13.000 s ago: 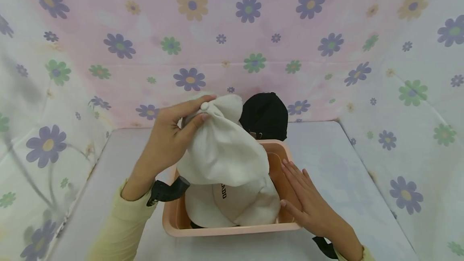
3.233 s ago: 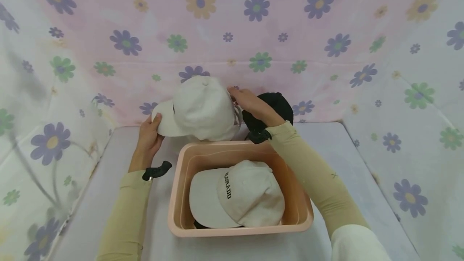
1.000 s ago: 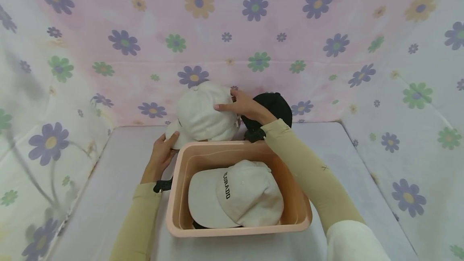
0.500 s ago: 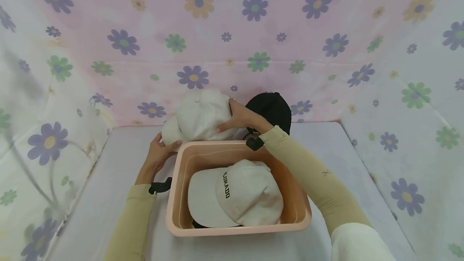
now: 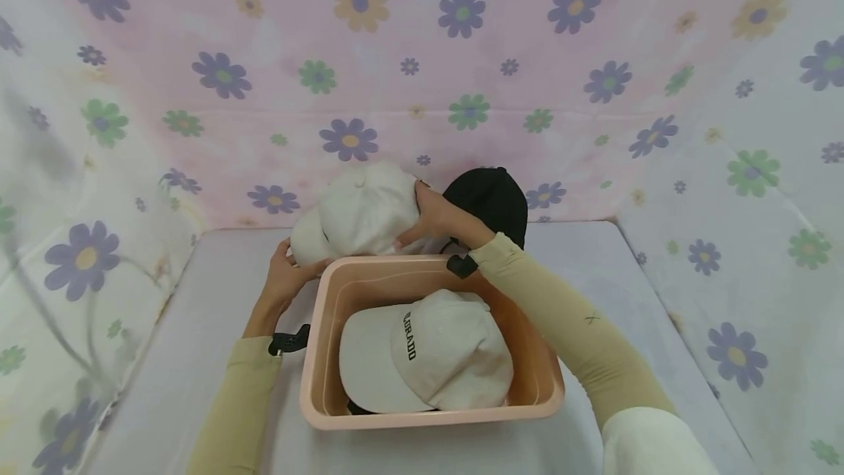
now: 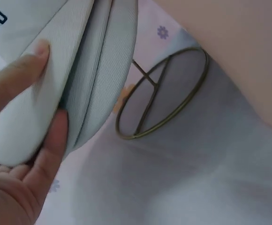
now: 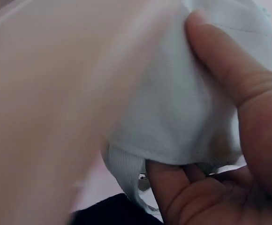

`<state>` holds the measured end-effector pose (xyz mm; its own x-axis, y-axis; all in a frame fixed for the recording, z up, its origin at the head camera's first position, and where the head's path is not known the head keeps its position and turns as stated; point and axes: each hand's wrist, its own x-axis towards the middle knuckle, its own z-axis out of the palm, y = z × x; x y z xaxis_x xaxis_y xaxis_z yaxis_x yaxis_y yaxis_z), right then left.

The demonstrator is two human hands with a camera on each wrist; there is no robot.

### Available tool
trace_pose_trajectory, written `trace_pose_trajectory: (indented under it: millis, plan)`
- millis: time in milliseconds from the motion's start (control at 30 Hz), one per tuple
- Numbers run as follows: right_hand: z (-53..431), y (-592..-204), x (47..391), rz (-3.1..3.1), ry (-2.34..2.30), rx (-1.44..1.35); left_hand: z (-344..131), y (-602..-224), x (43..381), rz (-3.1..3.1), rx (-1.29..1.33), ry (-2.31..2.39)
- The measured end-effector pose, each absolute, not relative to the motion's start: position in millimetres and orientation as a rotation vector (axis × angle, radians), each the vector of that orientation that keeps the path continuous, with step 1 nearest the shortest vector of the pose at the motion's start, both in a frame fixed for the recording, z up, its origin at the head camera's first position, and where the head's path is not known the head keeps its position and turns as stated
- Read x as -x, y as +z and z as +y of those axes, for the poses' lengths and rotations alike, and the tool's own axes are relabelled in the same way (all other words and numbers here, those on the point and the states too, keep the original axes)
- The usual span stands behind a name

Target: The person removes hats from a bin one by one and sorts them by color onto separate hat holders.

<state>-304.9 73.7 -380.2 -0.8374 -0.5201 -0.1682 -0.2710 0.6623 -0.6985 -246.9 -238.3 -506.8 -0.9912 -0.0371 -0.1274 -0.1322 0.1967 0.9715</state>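
Note:
Behind the bin, a white cap [image 5: 365, 207] sits with its brim pointing left. My left hand [image 5: 286, 281] pinches the cap's brim [image 6: 56, 79], thumb on one face and fingers curled behind it. More pale brims [image 6: 112, 70] are layered close behind that one in the left wrist view. At the crown's right side, my right hand [image 5: 443, 217] grips the lower back edge; the right wrist view shows my thumb on the cloth and fingers tucked under the edge, near the back strap [image 7: 126, 171]. A brass-coloured wire ring base [image 6: 155, 86] stands below the brims.
A peach plastic bin [image 5: 316, 358] stands in front, holding a cream cap [image 5: 461, 350] with dark lettering, and something black shows under its brim. A black cap [image 5: 494, 200] sits behind the bin, right of the white one. Flowered cloth walls [image 5: 461, 79] surround the table.
Earlier my left hand held a white cap by its top over the bin. The cap behind the bin has since come down lower, and my right thumb has moved onto its crown.

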Motion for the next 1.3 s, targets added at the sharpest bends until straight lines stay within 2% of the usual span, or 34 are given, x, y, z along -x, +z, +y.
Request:
trace_pose_trajectory:
  millis: [467,700,1000,1300]
  plan:
    - [78.1,-383.8,300.4,2.589,-0.956,0.652,-226.9,-498.5,235.9,2.377,0.284,1.919]
    - [82.9,-369.1,288.6,2.592,-0.835,0.693,-234.5,-490.1,228.7,2.493,0.263,1.778]
    - [105.2,-323.5,244.0,2.567,-0.719,0.740,-245.1,-480.1,214.3,2.741,0.302,1.504]
    - [154.1,-300.1,177.9,2.574,-0.860,0.809,-241.1,-444.9,204.2,2.948,0.176,1.773]
